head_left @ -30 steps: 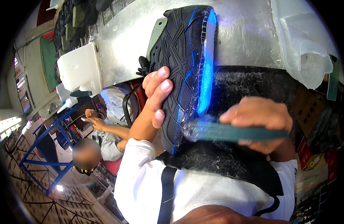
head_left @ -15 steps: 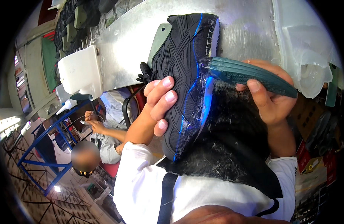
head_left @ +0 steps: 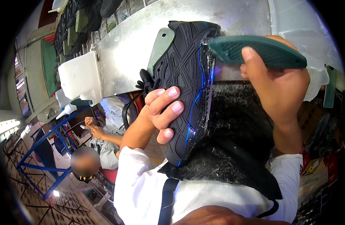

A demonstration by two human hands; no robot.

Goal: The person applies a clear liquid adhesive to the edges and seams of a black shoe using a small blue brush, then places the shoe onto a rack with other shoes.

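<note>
White tub [head_left: 77,77]; shoe [head_left: 185,71]; room between

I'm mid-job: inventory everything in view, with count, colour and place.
Shoe: one, black with blue lines, centre
Last: one, grey-green, in the shoe's opening
Brush-like tool: one, green, at the shoe's right edge
Tabletop: one, silvery, behind the shoe
Container: one, white, tabletop's left edge
Plastic: count unclear, translucent, upper right
Strip: one, green, far right
Other shoes: several, dark, upper left
Frame: one, blue, left
Seated person: one, grey clothing, left
Apron: one, black, lower centre
Sleeves: two, white, lower half
Left grip: one, bare, around the shoe
Right grip: one, bare, around the tool
</note>
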